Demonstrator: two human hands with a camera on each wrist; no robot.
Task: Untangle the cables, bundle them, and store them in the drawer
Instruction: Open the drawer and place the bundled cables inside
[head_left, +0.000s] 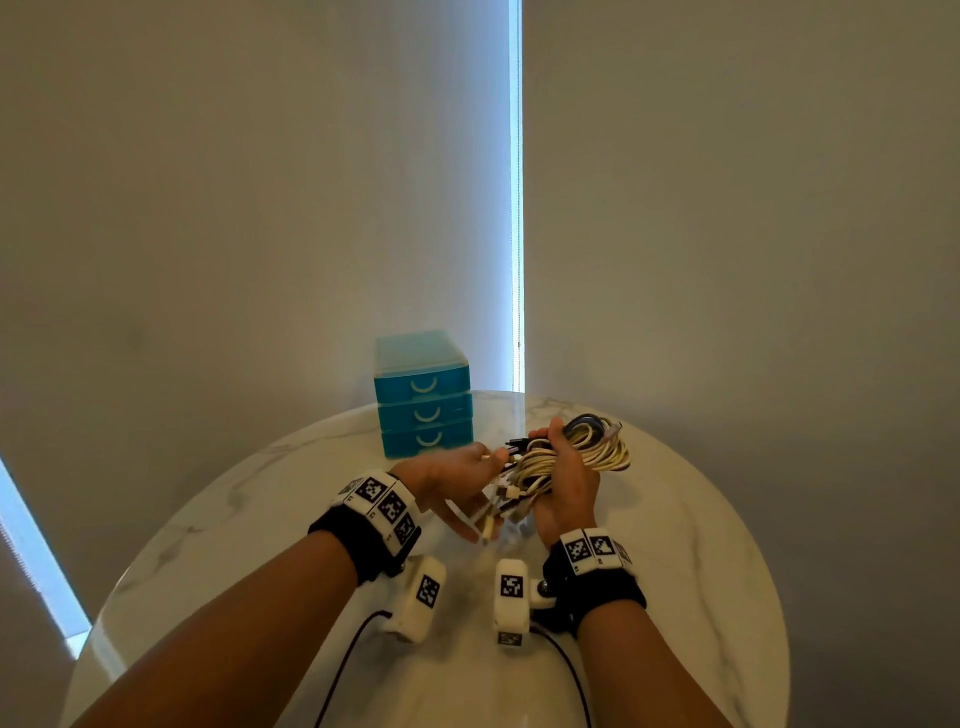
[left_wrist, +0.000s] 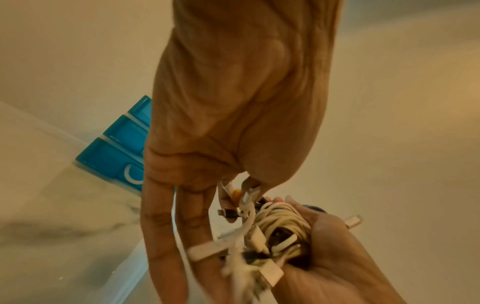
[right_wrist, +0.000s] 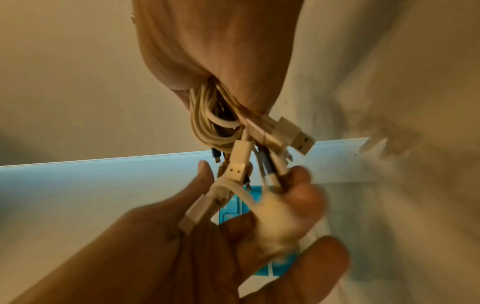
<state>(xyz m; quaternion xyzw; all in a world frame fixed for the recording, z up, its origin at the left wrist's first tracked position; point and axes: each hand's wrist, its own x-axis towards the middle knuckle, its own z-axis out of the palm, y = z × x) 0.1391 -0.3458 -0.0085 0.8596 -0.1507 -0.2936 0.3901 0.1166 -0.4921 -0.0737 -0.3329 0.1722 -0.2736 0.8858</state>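
A bundle of white and dark blue cables (head_left: 597, 448) is held above the round marble table (head_left: 685, 571). My right hand (head_left: 569, 486) grips the coiled bundle (right_wrist: 207, 121) in its fist, loops sticking out to the right. Several loose plug ends (right_wrist: 237, 162) hang from it toward my left hand (head_left: 457, 483). In the left wrist view, the left thumb and forefinger pinch a white cable end (left_wrist: 245, 195), and the other fingers (left_wrist: 166, 226) stay straight under the plugs. The teal three-drawer unit (head_left: 423, 410) stands at the table's far edge, all drawers closed.
Wall and blinds rise right behind the drawer unit (left_wrist: 116, 152). Wrist cameras (head_left: 418, 597) hang below both wrists, with thin black cords (head_left: 343, 660) trailing toward me over the table.
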